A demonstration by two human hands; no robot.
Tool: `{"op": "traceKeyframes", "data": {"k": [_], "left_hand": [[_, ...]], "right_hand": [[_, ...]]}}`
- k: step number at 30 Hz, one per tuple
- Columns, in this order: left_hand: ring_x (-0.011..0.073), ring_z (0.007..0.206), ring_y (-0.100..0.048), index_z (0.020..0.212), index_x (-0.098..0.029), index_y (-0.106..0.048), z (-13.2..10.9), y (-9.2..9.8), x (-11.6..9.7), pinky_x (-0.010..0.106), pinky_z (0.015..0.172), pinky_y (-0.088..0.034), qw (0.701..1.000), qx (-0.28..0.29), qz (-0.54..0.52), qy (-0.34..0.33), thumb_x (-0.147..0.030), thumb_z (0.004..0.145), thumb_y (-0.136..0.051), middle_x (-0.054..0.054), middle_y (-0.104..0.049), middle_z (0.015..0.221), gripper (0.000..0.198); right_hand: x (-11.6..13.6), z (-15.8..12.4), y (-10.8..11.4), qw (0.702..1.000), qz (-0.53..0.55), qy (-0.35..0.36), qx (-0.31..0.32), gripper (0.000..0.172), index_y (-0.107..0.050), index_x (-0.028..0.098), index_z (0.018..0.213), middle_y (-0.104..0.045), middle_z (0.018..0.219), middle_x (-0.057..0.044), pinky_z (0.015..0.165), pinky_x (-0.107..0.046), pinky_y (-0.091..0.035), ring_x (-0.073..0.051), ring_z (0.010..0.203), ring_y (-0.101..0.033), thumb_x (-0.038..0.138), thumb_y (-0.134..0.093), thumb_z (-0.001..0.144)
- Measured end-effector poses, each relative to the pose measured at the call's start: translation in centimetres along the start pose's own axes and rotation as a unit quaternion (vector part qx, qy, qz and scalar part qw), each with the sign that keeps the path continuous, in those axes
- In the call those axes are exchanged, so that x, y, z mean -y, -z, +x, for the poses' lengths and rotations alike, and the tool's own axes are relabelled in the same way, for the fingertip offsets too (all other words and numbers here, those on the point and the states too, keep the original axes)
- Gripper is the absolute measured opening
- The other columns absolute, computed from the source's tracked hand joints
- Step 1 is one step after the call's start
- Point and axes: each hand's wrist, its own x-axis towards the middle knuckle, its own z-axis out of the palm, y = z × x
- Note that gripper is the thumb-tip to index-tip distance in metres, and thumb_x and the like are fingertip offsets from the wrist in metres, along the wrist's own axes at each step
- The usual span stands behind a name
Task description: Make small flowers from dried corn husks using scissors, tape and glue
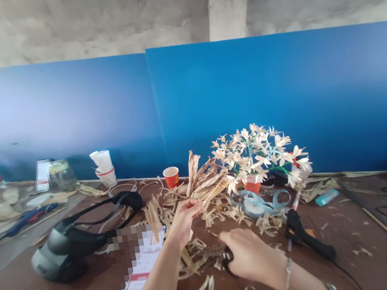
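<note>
My left hand (186,219) is closed in a pinch above the pile of dried corn husks (209,179); what sits between the fingertips is too small to make out. Black-handled scissors (228,260) are gripped in my right hand (250,252), their blades pointing left, low over loose husk strips. Short cut husk pieces (211,287) lie on the brown table below. Behind the pile stands a bunch of pale husk flowers (251,152) on green and light blue stems, in a red paper cup (252,184). A light blue ribbon roll (258,203) lies in front of it.
A black glue gun (309,239) with a trailing cord lies to the right, near a turquoise tube (327,197). On the left are a black headset (60,251) and a phone (140,269). An orange paper cup (172,177) stands at the back, before a blue partition (280,84).
</note>
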Motion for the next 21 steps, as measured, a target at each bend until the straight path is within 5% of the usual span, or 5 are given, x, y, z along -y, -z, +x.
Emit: {"op": "traceKeyframes", "data": {"k": [5,9,14,21], "left_hand": [[0.0096,0.052,-0.044,0.056,-0.016,-0.061,-0.1,0.1,-0.2,0.022,0.055,-0.030,1.000,-0.002,0.005,0.021,-0.024,0.056,-0.071,-0.002,-0.056,0.055,0.013],[0.0130,0.059,-0.049,0.055,-0.017,-0.059,-0.3,0.1,-0.6,0.023,0.056,-0.030,0.999,0.013,0.028,0.033,-0.026,0.054,-0.072,0.000,-0.059,0.059,0.015],[0.0226,0.092,-0.054,0.053,-0.018,-0.057,-0.6,-0.1,-0.7,0.026,0.069,-0.033,0.996,0.065,0.028,0.050,-0.029,0.056,-0.072,0.004,-0.066,0.080,0.019],[0.0250,0.110,-0.047,0.054,-0.018,-0.059,-0.9,-0.2,-0.7,0.030,0.087,-0.030,0.990,0.132,0.016,0.053,-0.023,0.056,-0.072,0.005,-0.066,0.083,0.014]], "right_hand": [[-2.5,-0.9,3.0,0.997,0.060,0.021,0.032,0.028,-0.068,0.022,0.077,-0.066,0.076,-0.003,0.059,-0.025,-0.036,-0.020,0.072,-0.058,0.032,-0.070,0.051],[-5.1,-1.5,5.3,0.973,0.207,0.001,0.105,0.030,-0.068,0.022,0.080,-0.066,0.068,0.000,0.046,-0.021,-0.034,-0.014,0.056,-0.055,0.034,-0.071,0.052],[-7.0,-0.6,5.7,0.977,0.210,-0.038,0.004,0.031,-0.069,0.022,0.084,-0.065,0.071,-0.002,0.050,-0.021,-0.036,-0.014,0.060,-0.055,0.033,-0.068,0.055],[-6.1,0.9,4.6,0.980,0.197,0.031,-0.003,0.025,-0.068,0.022,0.081,-0.066,0.073,-0.001,0.054,-0.021,-0.037,-0.014,0.063,-0.056,0.031,-0.065,0.058]]}}
